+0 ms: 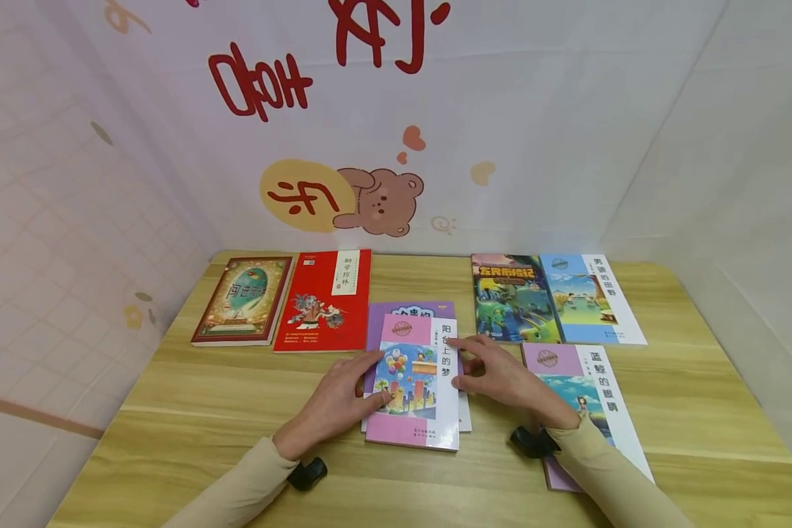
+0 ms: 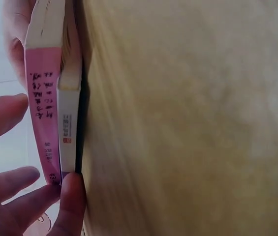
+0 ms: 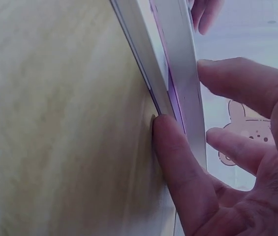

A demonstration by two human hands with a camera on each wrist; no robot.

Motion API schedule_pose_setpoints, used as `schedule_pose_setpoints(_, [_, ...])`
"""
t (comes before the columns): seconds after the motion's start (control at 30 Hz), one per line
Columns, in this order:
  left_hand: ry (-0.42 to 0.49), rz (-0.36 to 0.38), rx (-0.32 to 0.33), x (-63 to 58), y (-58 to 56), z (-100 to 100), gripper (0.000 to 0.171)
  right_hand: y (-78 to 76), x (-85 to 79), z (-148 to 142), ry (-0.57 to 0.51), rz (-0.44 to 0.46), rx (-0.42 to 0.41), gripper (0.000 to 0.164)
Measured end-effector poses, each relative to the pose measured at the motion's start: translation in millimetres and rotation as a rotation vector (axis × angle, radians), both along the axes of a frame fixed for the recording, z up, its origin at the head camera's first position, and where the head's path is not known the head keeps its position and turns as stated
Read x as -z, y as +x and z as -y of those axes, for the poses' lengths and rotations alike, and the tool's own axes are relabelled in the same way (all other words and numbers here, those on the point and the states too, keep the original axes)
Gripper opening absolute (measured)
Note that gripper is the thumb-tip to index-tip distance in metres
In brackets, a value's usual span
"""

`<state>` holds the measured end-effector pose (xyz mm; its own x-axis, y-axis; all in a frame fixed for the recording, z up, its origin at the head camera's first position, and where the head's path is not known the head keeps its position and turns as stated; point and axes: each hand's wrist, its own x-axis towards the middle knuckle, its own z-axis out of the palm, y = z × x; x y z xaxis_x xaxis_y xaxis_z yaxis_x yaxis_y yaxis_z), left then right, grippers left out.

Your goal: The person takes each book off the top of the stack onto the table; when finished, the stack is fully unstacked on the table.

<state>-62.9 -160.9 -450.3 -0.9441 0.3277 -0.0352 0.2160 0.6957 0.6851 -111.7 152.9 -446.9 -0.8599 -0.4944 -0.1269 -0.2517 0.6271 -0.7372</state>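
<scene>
A pink and white book with a balloon picture on its cover lies on a purple book, overlapping it and shifted toward the near side. My left hand is at the pink book's left side, thumb over the cover's edge. In the left wrist view, one finger low by the table touches the stacked books' spines. My right hand is at the right side, its thumb and fingers spread. One right finger touches the stack's edge near the table in the right wrist view.
A brown-framed book and a red book lie at the back left. A dinosaur book and a blue and white book lie at the back right. Under my right forearm is another pink and white book. A printed cloth hangs behind.
</scene>
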Motion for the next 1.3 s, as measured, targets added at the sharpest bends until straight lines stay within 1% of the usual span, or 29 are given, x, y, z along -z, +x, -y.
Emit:
schedule_pose_setpoints(0.13, [0.005, 0.015, 0.012, -0.7, 1.4, 2.1, 0.068, -1.2, -1.2, 3.3, 0.024, -0.002, 0.019, 0.066])
schedule_pose_setpoints(0.23, [0.005, 0.041, 0.043, -0.6, 2.9, 3.0, 0.070, -1.1, -1.9, 5.6, 0.036, 0.006, 0.041, 0.071])
schedule_pose_setpoints(0.33, [0.000, 0.068, 0.080, -0.2, 4.2, 3.1, 0.071, -0.1, -0.8, 6.9, 0.028, 0.013, 0.058, 0.077])
schedule_pose_setpoints(0.5, [-0.020, 0.085, 0.141, 2.2, 5.2, 4.7, 0.072, 1.3, 3.7, 7.1, -0.022, 0.023, 0.075, 0.081])
schedule_pose_setpoints(0.7, [-0.064, 0.086, 0.241, 0.9, 0.6, 5.9, 0.072, -1.2, -0.6, 5.9, -0.115, 0.057, 0.099, 0.074])
schedule_pose_setpoints(0.73, [-0.065, 0.087, 0.246, 0.3, -0.4, 6.0, 0.072, -1.1, -2.2, 5.8, -0.139, 0.052, 0.099, 0.072])
schedule_pose_setpoints(0.83, [-0.068, 0.083, 0.242, -1.2, -2.7, 5.4, 0.074, 0.7, -4.9, 5.6, -0.165, -0.001, 0.095, 0.067])
schedule_pose_setpoints(0.9, [-0.066, 0.082, 0.228, -1.0, -3.0, 3.9, 0.075, 3.3, -4.6, 5.3, -0.161, -0.028, 0.087, 0.066])
schedule_pose_setpoints(0.97, [-0.074, 0.076, 0.217, -0.4, -2.3, 2.3, 0.076, 5.5, -3.4, 5.6, -0.143, -0.036, 0.085, 0.068])
schedule_pose_setpoints(1.1, [-0.124, 0.024, 0.217, 1.2, -1.4, -0.6, 0.079, 6.3, -0.7, 6.7, -0.165, 0.010, 0.038, 0.074])
schedule_pose_setpoints(1.2, [-0.166, -0.016, 0.233, 1.2, -1.5, -1.5, 0.083, 5.4, -0.5, 5.9, -0.198, 0.047, 0.009, 0.073])
schedule_pose_setpoints(1.3, [-0.178, -0.014, 0.247, -1.0, -2.0, -1.4, 0.086, 5.8, -2.6, 1.1, -0.209, 0.069, 0.028, 0.070])
